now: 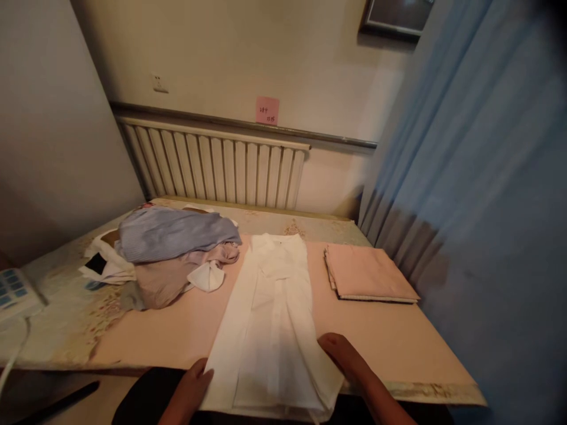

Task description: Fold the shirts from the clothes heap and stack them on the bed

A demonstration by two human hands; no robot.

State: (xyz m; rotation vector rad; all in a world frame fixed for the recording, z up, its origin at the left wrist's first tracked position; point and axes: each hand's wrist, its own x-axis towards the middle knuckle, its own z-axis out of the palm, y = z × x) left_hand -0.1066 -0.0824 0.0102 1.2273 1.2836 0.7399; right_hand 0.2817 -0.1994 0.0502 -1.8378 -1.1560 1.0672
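Note:
A long white shirt [272, 319] lies lengthwise on the pink cloth, its sides and sleeves folded inward and its lower end hanging past the table's front edge. At the shirt's lower left edge, my left hand [192, 386] is closed on the fabric, thumb on top and the other fingers hidden underneath. Closed along the opposite edge, a little higher up, is my right hand [340, 352], with its fingertips partly hidden by the shirt.
Left of the shirt sits a heap of crumpled clothes [175, 236]. A folded pink stack [372, 271] is on the right. The pink cloth [163, 336] covers part of the table. A white power strip [18, 295] with a cord stands far left; a blue curtain [478, 236] borders the right side.

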